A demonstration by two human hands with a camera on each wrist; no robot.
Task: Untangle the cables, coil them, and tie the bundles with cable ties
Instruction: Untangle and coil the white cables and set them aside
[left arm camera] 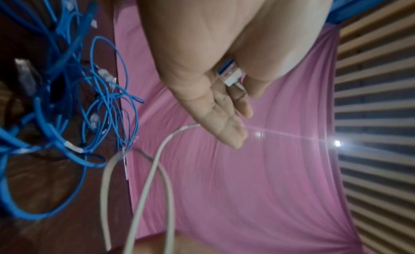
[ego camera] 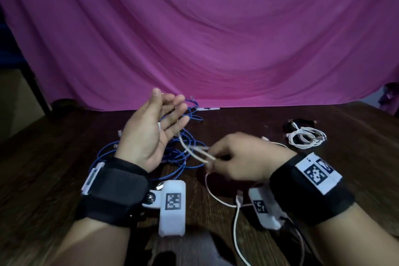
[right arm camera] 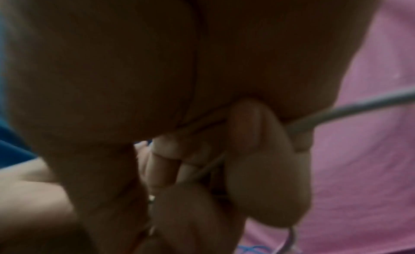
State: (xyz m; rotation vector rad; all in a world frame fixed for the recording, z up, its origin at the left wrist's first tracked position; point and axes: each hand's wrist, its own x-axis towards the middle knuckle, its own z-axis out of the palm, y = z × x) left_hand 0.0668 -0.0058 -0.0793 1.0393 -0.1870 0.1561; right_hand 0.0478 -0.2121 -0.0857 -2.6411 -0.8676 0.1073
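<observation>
My left hand (ego camera: pixel 151 131) is raised, palm turned right, fingers straight. In the left wrist view the plug (left arm camera: pixel 231 74) of the white cable (ego camera: pixel 190 149) is wedged between the thumb and index finger. From there the cable runs off the fingers down to my right hand (ego camera: pixel 216 161). That hand pinches the cable in curled fingers (right arm camera: pixel 258 142) just above the table. The rest of the white cable (ego camera: pixel 236 218) trails toward me past its other plug (ego camera: pixel 239 195). A loose tangle of blue cables (ego camera: pixel 185 142) lies on the table under and behind the left hand.
A dark wooden table (ego camera: pixel 237 119) stands in front of a pink cloth backdrop (ego camera: pixel 216 39). At the right rear lie a coiled white cable bundle (ego camera: pixel 306 137) and a black bundle (ego camera: pixel 298 124). White cable ties (ego camera: pixel 208 109) rest by the cloth's lower edge.
</observation>
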